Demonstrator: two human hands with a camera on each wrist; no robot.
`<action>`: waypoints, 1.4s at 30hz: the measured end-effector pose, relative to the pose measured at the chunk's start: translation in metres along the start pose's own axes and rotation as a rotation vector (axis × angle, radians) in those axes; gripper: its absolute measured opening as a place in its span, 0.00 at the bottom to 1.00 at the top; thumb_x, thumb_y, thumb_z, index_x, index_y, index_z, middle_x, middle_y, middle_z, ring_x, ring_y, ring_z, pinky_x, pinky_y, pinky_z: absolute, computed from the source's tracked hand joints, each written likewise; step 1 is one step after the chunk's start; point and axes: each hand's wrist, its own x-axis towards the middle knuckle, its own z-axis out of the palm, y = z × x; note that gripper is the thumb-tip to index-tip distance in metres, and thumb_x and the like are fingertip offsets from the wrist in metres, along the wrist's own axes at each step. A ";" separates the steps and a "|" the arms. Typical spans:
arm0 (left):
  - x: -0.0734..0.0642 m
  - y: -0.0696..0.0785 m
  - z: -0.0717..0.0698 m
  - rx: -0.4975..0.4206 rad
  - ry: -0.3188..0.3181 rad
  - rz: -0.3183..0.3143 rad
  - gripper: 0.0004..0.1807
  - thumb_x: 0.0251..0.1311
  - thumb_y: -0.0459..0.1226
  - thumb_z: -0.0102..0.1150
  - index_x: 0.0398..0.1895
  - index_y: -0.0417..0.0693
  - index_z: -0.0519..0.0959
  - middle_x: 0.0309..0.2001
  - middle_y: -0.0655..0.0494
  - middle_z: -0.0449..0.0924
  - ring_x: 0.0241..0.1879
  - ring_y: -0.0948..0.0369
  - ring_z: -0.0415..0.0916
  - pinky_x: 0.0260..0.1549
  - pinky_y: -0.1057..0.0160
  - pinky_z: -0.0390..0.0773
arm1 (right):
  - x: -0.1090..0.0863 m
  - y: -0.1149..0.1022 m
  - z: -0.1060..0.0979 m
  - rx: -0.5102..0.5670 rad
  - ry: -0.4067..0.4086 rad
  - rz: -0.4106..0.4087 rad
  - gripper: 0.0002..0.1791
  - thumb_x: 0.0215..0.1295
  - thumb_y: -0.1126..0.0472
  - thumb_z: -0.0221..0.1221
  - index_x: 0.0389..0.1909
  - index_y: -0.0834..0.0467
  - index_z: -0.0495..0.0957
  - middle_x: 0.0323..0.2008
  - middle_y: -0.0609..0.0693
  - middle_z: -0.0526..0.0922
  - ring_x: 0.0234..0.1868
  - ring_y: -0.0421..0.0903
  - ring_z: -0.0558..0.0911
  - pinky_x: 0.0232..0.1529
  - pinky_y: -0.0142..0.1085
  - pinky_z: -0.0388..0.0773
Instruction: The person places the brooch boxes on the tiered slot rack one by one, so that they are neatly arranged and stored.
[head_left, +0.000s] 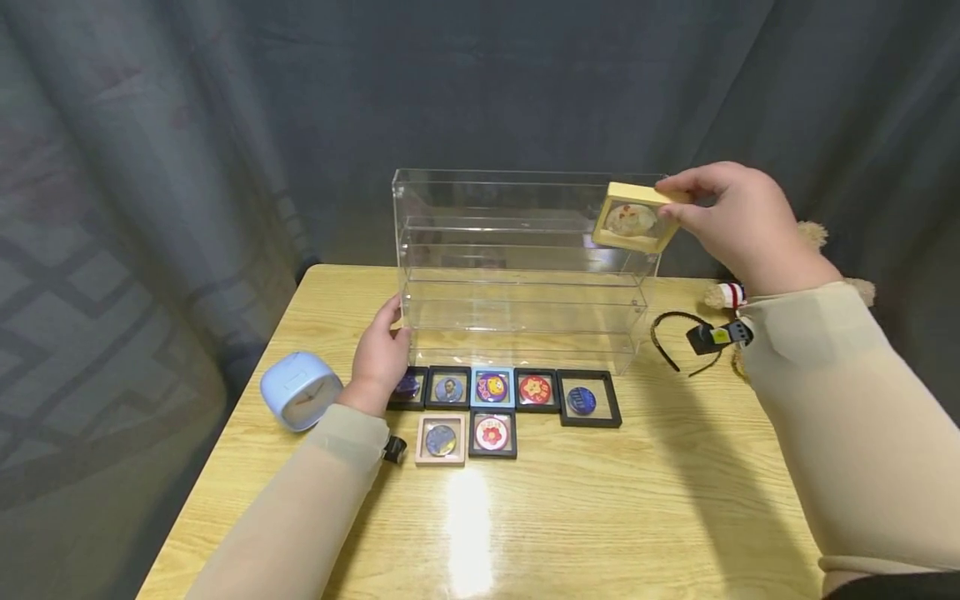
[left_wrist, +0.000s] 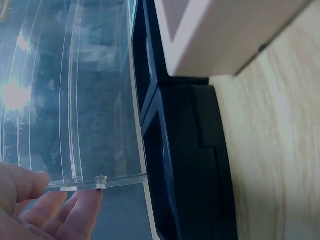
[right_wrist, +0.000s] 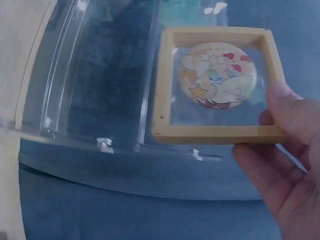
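In the head view, my right hand [head_left: 742, 221] pinches a yellow square frame [head_left: 632, 220] by its right side, up in front of the upper right part of a clear acrylic display rack [head_left: 517, 287]. The right wrist view shows a round badge [right_wrist: 218, 75] with a coloured picture inside that frame. My left hand [head_left: 381, 357] is at the rack's left side. Its thumb [left_wrist: 35, 184] and fingers grip the clear side panel from both faces in the left wrist view. The rack's tiers hold nothing that I can see.
Several black frames [head_left: 537, 390] and one light blue frame [head_left: 492, 387] lie along the rack's front, with a pink frame [head_left: 440, 440] nearer. A blue clock [head_left: 300, 390] stands at left. A headband [head_left: 660, 333] and plush toys [head_left: 723, 295] lie at right.
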 end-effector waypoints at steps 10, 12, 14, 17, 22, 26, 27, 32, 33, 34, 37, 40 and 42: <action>-0.001 0.001 0.004 -0.010 0.002 0.011 0.33 0.75 0.37 0.48 0.79 0.68 0.54 0.72 0.53 0.64 0.57 0.49 0.75 0.35 0.54 0.80 | 0.017 0.002 0.020 0.002 -0.069 -0.003 0.24 0.69 0.47 0.62 0.64 0.49 0.78 0.56 0.51 0.75 0.55 0.53 0.71 0.49 0.51 0.70; -0.001 0.002 0.004 -0.007 0.003 0.013 0.33 0.75 0.37 0.48 0.79 0.67 0.54 0.72 0.53 0.64 0.58 0.49 0.74 0.37 0.53 0.80 | 0.016 0.005 0.024 -0.014 -0.079 -0.023 0.24 0.69 0.47 0.61 0.64 0.49 0.78 0.55 0.52 0.75 0.53 0.53 0.72 0.47 0.50 0.70; -0.002 0.003 0.004 -0.004 0.001 0.011 0.33 0.75 0.38 0.47 0.79 0.67 0.53 0.72 0.53 0.64 0.59 0.49 0.73 0.39 0.53 0.80 | 0.014 0.007 0.027 -0.025 -0.082 -0.037 0.25 0.69 0.47 0.60 0.65 0.48 0.77 0.56 0.53 0.76 0.52 0.53 0.73 0.45 0.50 0.70; -0.002 0.003 0.005 -0.003 -0.004 0.011 0.32 0.76 0.38 0.46 0.79 0.67 0.53 0.72 0.53 0.63 0.61 0.48 0.72 0.41 0.52 0.80 | 0.012 0.007 0.030 -0.039 -0.067 -0.058 0.24 0.70 0.48 0.60 0.65 0.49 0.77 0.57 0.54 0.75 0.52 0.54 0.73 0.43 0.49 0.71; -0.001 0.003 0.005 0.012 0.004 0.009 0.32 0.76 0.39 0.47 0.79 0.67 0.53 0.72 0.54 0.63 0.61 0.48 0.72 0.42 0.51 0.80 | 0.012 0.003 0.037 -0.028 -0.064 -0.070 0.22 0.71 0.52 0.59 0.64 0.51 0.78 0.58 0.54 0.74 0.53 0.54 0.75 0.46 0.49 0.74; -0.002 0.003 0.005 0.022 0.010 0.008 0.32 0.75 0.38 0.47 0.79 0.67 0.53 0.72 0.54 0.63 0.60 0.48 0.72 0.43 0.50 0.80 | 0.013 0.007 0.044 -0.045 -0.083 -0.091 0.20 0.72 0.55 0.59 0.62 0.53 0.79 0.55 0.54 0.76 0.53 0.54 0.74 0.47 0.51 0.73; -0.002 0.003 0.005 0.023 0.009 0.009 0.32 0.76 0.38 0.47 0.79 0.67 0.53 0.72 0.54 0.63 0.61 0.48 0.72 0.43 0.50 0.80 | 0.013 0.009 0.045 -0.062 -0.084 -0.102 0.19 0.72 0.55 0.59 0.62 0.54 0.79 0.54 0.54 0.77 0.53 0.54 0.74 0.48 0.52 0.73; -0.002 0.002 0.005 0.017 0.015 0.014 0.32 0.75 0.38 0.47 0.79 0.66 0.54 0.72 0.53 0.63 0.61 0.48 0.72 0.44 0.50 0.80 | 0.013 0.017 0.050 -0.151 -0.058 -0.150 0.17 0.72 0.57 0.60 0.58 0.56 0.81 0.47 0.56 0.81 0.52 0.56 0.72 0.50 0.55 0.70; -0.002 0.002 0.005 0.015 0.016 0.015 0.33 0.75 0.37 0.48 0.79 0.66 0.54 0.72 0.53 0.63 0.61 0.48 0.72 0.44 0.50 0.80 | 0.013 0.019 0.051 -0.174 -0.048 -0.159 0.17 0.72 0.57 0.60 0.58 0.57 0.82 0.46 0.56 0.82 0.51 0.56 0.71 0.49 0.54 0.70; -0.002 0.001 0.005 0.012 0.017 0.017 0.33 0.75 0.37 0.47 0.79 0.66 0.54 0.72 0.53 0.63 0.61 0.48 0.72 0.44 0.49 0.80 | 0.013 0.020 0.051 -0.192 -0.040 -0.165 0.16 0.71 0.57 0.60 0.57 0.57 0.82 0.46 0.57 0.82 0.50 0.56 0.71 0.48 0.54 0.71; -0.002 0.001 0.006 0.011 0.021 0.019 0.33 0.75 0.36 0.48 0.79 0.66 0.54 0.72 0.53 0.63 0.61 0.48 0.73 0.44 0.49 0.80 | 0.011 0.024 0.053 -0.236 -0.020 -0.184 0.16 0.71 0.58 0.61 0.57 0.57 0.82 0.47 0.58 0.83 0.49 0.57 0.71 0.46 0.54 0.71; -0.002 0.001 0.006 0.008 0.021 0.024 0.33 0.75 0.36 0.48 0.79 0.65 0.54 0.72 0.53 0.63 0.61 0.48 0.73 0.45 0.49 0.80 | 0.006 0.027 0.052 -0.234 0.015 -0.216 0.17 0.71 0.60 0.61 0.58 0.58 0.81 0.54 0.59 0.81 0.55 0.60 0.71 0.53 0.56 0.69; -0.002 0.000 0.006 0.011 0.023 0.023 0.33 0.75 0.36 0.48 0.79 0.65 0.54 0.72 0.52 0.63 0.61 0.48 0.72 0.44 0.50 0.80 | 0.000 0.028 0.050 -0.211 0.048 -0.230 0.18 0.71 0.60 0.60 0.59 0.59 0.80 0.58 0.60 0.78 0.60 0.62 0.69 0.59 0.57 0.65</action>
